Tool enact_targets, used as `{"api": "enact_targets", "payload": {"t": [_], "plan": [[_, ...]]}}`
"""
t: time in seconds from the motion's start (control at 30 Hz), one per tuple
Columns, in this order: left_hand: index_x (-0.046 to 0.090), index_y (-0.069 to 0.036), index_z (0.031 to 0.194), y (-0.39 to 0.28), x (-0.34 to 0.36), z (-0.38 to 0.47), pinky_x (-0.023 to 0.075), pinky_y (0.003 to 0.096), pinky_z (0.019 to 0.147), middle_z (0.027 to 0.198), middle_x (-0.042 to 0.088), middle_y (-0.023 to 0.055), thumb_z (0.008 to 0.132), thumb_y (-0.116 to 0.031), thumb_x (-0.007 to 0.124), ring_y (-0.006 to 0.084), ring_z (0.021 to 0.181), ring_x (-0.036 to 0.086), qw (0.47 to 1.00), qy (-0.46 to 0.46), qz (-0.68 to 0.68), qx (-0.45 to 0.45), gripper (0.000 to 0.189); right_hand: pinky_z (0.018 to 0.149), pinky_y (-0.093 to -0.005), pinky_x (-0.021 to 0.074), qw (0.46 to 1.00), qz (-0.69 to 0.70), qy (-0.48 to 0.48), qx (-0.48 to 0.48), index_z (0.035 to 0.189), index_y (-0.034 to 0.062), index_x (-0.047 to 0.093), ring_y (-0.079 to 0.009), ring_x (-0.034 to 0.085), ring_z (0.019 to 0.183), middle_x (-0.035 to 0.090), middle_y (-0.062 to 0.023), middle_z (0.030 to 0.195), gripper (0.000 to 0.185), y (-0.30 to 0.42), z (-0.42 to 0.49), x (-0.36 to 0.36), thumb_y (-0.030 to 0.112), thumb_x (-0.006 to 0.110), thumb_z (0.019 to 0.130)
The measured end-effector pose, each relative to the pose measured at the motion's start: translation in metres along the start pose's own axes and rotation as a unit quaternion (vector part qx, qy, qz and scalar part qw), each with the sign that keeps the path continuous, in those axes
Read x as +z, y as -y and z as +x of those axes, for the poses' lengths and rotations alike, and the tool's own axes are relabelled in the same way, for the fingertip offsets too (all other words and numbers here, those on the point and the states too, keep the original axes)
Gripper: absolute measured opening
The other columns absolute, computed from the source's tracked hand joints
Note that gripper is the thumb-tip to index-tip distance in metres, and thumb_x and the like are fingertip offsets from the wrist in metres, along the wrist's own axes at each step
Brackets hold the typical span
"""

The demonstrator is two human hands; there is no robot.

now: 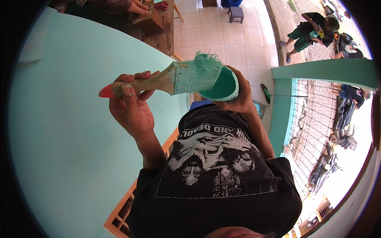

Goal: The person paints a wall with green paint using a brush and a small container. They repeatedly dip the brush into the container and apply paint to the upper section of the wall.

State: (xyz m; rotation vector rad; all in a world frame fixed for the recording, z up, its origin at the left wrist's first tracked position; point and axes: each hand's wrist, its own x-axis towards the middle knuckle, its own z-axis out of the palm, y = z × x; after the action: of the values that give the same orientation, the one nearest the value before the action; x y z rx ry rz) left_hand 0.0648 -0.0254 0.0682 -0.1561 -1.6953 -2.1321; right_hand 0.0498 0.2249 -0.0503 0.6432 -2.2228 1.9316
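Observation:
My left hand [134, 107] grips the wooden handle of a wide flat paintbrush [186, 77], thumb on the near side. The handle has a red tip, and turquoise-green paint coats its frayed bristles. My right hand [242, 95] is wrapped around a small paint-smeared cup [235, 92], its mouth tilted towards me. Green paint shows inside the cup. The bristles lie across the cup's mouth at its left rim; whether they touch the paint I cannot tell.
A turquoise-painted wall [74, 119] fills the left. A wooden lattice frame [114, 221] stands below it. Part of another person [138, 9] is by a wooden box [151, 22]. A grey stool [236, 15] stands on floor tiles [229, 35]. Right, a window grille [312, 119] shows people outside.

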Motion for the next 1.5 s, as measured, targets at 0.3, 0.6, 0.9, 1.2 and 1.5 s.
{"api": "enact_targets", "payload": {"t": [0.3, 0.6, 0.9, 1.2, 1.5], "plan": [[0.055, 0.002, 0.108, 0.001, 0.002, -0.001, 0.0647, 0.0389, 0.083, 0.109, 0.059, 0.0109, 0.100, -0.017, 0.056, 0.0282, 0.104, 0.067, 1.000, -0.011, 0.008, 0.017, 0.021, 0.095, -0.0405, 0.0508, 1.000, 0.012, -0.011, 0.004, 0.132, -0.0019, 0.050, -0.0301, 0.064, 0.111, 0.064, -0.0185, 0.121, 0.086, 0.000, 0.000, 0.001, 0.020, 0.085, 0.057], [0.055, 0.003, 0.108, 0.005, 0.002, -0.004, 0.0634, 0.0371, 0.080, 0.104, 0.063, 0.0149, 0.100, -0.020, 0.057, 0.0286, 0.101, 0.067, 0.998, -0.012, 0.061, -0.003, 0.024, 0.095, -0.0395, 0.0510, 0.999, 0.032, -0.032, 0.011, 0.131, -0.0015, 0.051, -0.0280, 0.065, 0.110, 0.064, -0.0177, 0.120, 0.085, -0.001, -0.001, 0.000, 0.017, 0.088, 0.058], [0.054, 0.002, 0.111, 0.006, -0.002, -0.004, 0.0628, 0.0377, 0.083, 0.103, 0.066, 0.0185, 0.100, -0.020, 0.057, 0.0286, 0.102, 0.067, 0.999, -0.016, 0.030, 0.010, 0.024, 0.096, -0.0393, 0.0493, 1.000, 0.011, -0.014, -0.003, 0.131, -0.0021, 0.050, -0.0303, 0.063, 0.111, 0.063, -0.0183, 0.120, 0.085, -0.005, 0.000, 0.000, 0.022, 0.089, 0.060], [0.054, 0.004, 0.109, 0.007, 0.000, -0.006, 0.0639, 0.0382, 0.081, 0.106, 0.063, 0.0182, 0.100, -0.020, 0.056, 0.0313, 0.106, 0.066, 0.999, -0.003, 0.045, -0.003, 0.026, 0.095, -0.0387, 0.0500, 0.999, 0.012, -0.030, 0.009, 0.131, -0.0016, 0.051, -0.0300, 0.064, 0.110, 0.064, -0.0177, 0.118, 0.084, -0.003, -0.001, -0.003, 0.022, 0.088, 0.060], [0.055, 0.004, 0.107, 0.004, 0.014, -0.002, 0.0643, 0.0383, 0.077, 0.101, 0.064, 0.0196, 0.100, -0.021, 0.057, 0.0345, 0.096, 0.069, 0.996, 0.002, 0.082, 0.022, 0.026, 0.094, -0.0395, 0.0508, 0.999, 0.005, -0.029, 0.015, 0.132, -0.0010, 0.051, -0.0290, 0.065, 0.109, 0.064, -0.0172, 0.119, 0.085, -0.004, 0.000, -0.005, 0.019, 0.088, 0.058]]}}
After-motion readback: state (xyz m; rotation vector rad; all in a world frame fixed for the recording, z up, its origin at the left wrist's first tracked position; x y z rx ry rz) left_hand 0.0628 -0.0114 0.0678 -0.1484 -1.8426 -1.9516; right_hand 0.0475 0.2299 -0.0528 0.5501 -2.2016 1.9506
